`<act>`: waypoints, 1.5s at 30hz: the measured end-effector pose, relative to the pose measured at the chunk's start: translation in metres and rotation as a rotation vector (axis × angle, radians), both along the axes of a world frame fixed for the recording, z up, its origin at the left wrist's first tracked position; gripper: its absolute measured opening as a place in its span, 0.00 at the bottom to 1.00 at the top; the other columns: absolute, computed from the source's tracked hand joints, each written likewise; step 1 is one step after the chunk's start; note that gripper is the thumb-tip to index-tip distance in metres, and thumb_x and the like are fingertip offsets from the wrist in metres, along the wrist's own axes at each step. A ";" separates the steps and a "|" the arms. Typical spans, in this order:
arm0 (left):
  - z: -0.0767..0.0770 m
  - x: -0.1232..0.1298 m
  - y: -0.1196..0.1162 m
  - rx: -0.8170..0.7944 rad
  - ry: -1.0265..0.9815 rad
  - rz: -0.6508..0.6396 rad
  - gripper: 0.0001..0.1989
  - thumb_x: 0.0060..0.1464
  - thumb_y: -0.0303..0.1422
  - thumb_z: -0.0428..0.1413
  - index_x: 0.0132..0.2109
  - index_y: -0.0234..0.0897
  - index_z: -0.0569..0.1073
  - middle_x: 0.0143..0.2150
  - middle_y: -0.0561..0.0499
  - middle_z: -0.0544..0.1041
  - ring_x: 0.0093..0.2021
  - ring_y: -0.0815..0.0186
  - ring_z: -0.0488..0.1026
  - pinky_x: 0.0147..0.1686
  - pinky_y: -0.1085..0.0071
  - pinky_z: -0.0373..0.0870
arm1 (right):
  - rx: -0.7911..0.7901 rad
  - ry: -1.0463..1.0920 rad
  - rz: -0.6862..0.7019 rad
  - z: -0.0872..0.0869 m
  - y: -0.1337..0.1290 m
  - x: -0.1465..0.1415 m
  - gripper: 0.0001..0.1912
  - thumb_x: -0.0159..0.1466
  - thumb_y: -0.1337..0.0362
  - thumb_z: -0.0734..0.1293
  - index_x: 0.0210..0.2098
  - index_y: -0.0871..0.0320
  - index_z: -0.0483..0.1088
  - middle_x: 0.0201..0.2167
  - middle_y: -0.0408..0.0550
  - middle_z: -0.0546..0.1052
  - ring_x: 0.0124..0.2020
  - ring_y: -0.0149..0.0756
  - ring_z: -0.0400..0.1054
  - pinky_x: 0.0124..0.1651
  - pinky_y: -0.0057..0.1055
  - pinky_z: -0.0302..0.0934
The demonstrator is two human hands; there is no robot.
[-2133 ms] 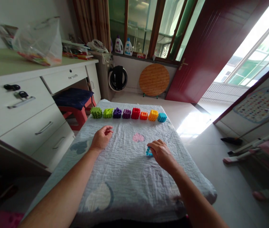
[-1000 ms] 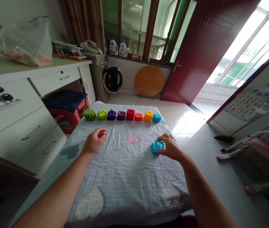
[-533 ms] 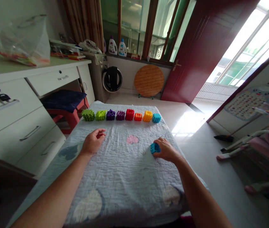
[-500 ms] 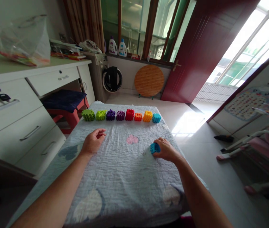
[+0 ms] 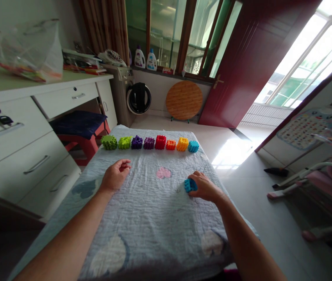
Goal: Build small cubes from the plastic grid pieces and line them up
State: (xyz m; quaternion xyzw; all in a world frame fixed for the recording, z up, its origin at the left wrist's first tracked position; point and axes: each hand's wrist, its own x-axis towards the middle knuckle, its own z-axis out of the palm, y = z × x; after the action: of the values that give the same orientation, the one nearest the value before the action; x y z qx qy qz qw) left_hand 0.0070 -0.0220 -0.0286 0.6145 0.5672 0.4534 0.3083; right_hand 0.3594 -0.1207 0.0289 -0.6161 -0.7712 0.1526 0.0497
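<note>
My right hand (image 5: pixel 203 186) grips a blue toothed block (image 5: pixel 188 185) at the right side of the cloth-covered table (image 5: pixel 154 218). The thumb and fingers close around the block's right side and hide part of it. On the left, my left hand (image 5: pixel 115 175) rests on the cloth with its fingers loosely bent and nothing visible in them. Beyond both hands runs a row of toothed blocks: dark green (image 5: pixel 109 142), lime green (image 5: pixel 125 142), dark purple (image 5: pixel 137 142), purple (image 5: pixel 149 143), red (image 5: pixel 160 142), orange (image 5: pixel 170 144), yellow (image 5: pixel 182 144) and blue (image 5: pixel 193 146).
A white desk (image 5: pixel 66 88) with drawers stands at the left, with a red stool (image 5: pixel 88 146) beside it. Behind the table are a washing machine (image 5: pixel 122 93) and a round wooden board (image 5: pixel 184 100). A pink and white chair (image 5: pixel 324 179) stands at the right.
My right hand and the blue block in it have shifted slightly nearer to me and a little left. My left hand stays in nearly the same place.
</note>
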 end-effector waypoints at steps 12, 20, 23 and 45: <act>-0.003 -0.002 0.002 0.002 0.037 -0.013 0.18 0.45 0.37 0.53 0.44 0.37 0.73 0.35 0.48 0.79 0.37 0.61 0.76 0.39 0.68 0.72 | 0.111 -0.049 0.011 0.004 0.017 0.007 0.25 0.46 0.62 0.71 0.44 0.60 0.69 0.39 0.50 0.69 0.41 0.40 0.63 0.47 0.34 0.56; -0.002 -0.003 0.000 -0.031 0.066 -0.024 0.20 0.46 0.39 0.53 0.46 0.36 0.72 0.37 0.48 0.78 0.38 0.61 0.76 0.42 0.67 0.72 | 0.303 -0.086 -0.114 0.048 0.123 0.058 0.26 0.48 0.61 0.70 0.47 0.59 0.69 0.42 0.52 0.69 0.44 0.42 0.63 0.48 0.35 0.57; -0.003 -0.005 0.000 -0.033 0.077 -0.024 0.20 0.47 0.40 0.53 0.46 0.36 0.72 0.38 0.48 0.79 0.39 0.60 0.76 0.43 0.67 0.72 | 0.276 -0.147 -0.177 0.051 0.167 0.072 0.28 0.48 0.60 0.70 0.48 0.59 0.69 0.44 0.52 0.69 0.45 0.43 0.63 0.48 0.34 0.58; -0.003 -0.004 0.001 -0.042 0.111 -0.028 0.20 0.49 0.40 0.52 0.47 0.37 0.72 0.38 0.48 0.79 0.38 0.61 0.76 0.42 0.66 0.73 | 0.076 -0.138 -0.056 0.035 0.237 0.091 0.28 0.42 0.67 0.73 0.45 0.58 0.74 0.43 0.53 0.74 0.42 0.48 0.69 0.42 0.37 0.63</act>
State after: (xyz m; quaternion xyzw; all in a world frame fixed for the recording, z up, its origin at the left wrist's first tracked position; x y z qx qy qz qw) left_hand 0.0031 -0.0209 -0.0320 0.6400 0.5841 0.4024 0.2955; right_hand 0.4506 0.1164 0.0636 -0.6440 -0.7606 0.0791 0.0238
